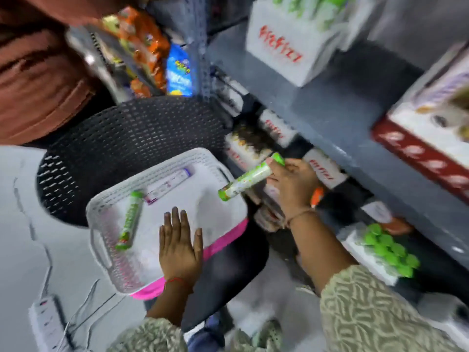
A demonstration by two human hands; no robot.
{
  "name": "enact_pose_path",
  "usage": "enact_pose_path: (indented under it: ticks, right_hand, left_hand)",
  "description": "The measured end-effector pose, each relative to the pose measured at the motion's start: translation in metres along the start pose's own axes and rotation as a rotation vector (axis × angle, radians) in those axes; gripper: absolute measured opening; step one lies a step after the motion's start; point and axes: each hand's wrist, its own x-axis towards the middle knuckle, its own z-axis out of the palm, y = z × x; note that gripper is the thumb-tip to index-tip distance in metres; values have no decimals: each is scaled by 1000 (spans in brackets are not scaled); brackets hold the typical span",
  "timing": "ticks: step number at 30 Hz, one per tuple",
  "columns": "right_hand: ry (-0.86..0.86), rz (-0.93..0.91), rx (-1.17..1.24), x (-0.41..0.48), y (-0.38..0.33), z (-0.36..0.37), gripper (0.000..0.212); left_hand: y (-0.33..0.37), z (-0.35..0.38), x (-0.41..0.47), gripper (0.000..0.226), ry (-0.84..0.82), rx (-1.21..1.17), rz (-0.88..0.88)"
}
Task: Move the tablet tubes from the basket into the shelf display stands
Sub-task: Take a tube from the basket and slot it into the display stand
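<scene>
beside shelf, right hand (291,184) around green tube (250,177)

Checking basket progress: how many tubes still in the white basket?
2. A green tube lies near the white basket's left wall; a white-and-purple tube lies toward its far side. A third green tube is out, in the right hand. None look hidden.

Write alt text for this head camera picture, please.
A person's right hand holds a green-capped tablet tube beside grey shop shelves, while the left hand rests flat on a white basket holding a green tube and a purple tube.
</scene>
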Motion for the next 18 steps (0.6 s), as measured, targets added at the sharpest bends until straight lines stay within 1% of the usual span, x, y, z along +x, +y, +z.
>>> enact_pose_path:
  ticks: [3,6,8,10,12,14,17,18]
  right_hand:
    - [132,-180,53,-1,-56,-88,22]
    - [302,-291,114,-7,-106,-181,23]
    - [401,-343,102,-13,-130,-233,21]
    - [507,-388,42,-19,-149,-282,22]
    - [583,-409,-62,-22,-165,-318,22]
    - [646,-415,-145,-21,-180,-348,30]
    - [632,-378,-307,-11,-196,-372,23]
    - [615,-370,-372,-7,-201,-378,25]
  left_hand:
    - [84,10,22,59,11,-51,262]
    - [185,23,27,58,-17,-97,564]
    - [242,31,19,57,-35,-128,724]
    - [290,41,3,56,-58,-157,849]
    - [320,51,-10,58,-81,-152,924]
    - [337,58,-20,65,-97,-117,948]
    - [340,65,-24,69,-100,-88,923]
    - [340,66,-24,72,-100,-78,922]
